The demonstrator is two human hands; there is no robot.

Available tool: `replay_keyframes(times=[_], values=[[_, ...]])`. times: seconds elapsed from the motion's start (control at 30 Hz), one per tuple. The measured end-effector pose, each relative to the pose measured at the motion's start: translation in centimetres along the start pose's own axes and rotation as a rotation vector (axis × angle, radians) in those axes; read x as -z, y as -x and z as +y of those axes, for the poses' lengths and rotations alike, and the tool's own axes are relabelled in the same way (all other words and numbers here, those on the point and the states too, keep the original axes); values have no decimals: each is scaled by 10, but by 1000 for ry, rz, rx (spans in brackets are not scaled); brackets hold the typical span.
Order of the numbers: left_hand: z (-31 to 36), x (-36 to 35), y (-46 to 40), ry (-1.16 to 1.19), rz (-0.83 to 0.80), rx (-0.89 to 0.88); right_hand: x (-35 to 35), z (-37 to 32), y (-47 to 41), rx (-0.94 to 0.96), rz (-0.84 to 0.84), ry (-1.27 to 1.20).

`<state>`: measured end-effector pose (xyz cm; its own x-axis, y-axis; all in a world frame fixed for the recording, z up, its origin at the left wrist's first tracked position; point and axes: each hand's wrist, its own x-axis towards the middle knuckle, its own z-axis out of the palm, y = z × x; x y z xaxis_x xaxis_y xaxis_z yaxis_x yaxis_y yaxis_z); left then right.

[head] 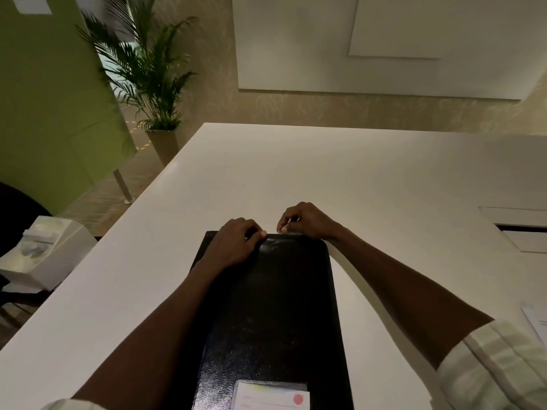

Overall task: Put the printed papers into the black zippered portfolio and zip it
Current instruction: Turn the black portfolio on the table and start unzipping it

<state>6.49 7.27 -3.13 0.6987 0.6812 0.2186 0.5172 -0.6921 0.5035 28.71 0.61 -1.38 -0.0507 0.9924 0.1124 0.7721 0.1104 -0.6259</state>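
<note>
The black zippered portfolio (275, 306) lies flat and closed on the white table (296, 179), its long side running away from me. A card with a red dot sits in a clear pocket on its near end. My left hand (236, 244) rests on the far left corner, fingers curled over the far edge. My right hand (305, 217) is at the far edge beside it, thumb and fingers pinching something small there, probably the zipper pull. No printed papers show on or around the portfolio.
A sheet of paper (535, 321) pokes in at the right edge of the table. A cable hatch (521, 229) is set in the tabletop at the right. A white box (44, 250) stands left of the table; a potted palm (148, 72) is behind.
</note>
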Motion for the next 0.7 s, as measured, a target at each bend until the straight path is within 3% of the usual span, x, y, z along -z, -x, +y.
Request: replay_keyframes(times=[0.23, 0.43, 0.7], values=[[-3, -3, -2, 144, 7, 70, 17, 17, 19, -51, 64, -2], [-4, -4, -2, 127, 8, 92, 32, 25, 53, -136, 108, -88], [-3, -4, -2, 77, -6, 49, 14, 18, 85, -226, 308, -237]])
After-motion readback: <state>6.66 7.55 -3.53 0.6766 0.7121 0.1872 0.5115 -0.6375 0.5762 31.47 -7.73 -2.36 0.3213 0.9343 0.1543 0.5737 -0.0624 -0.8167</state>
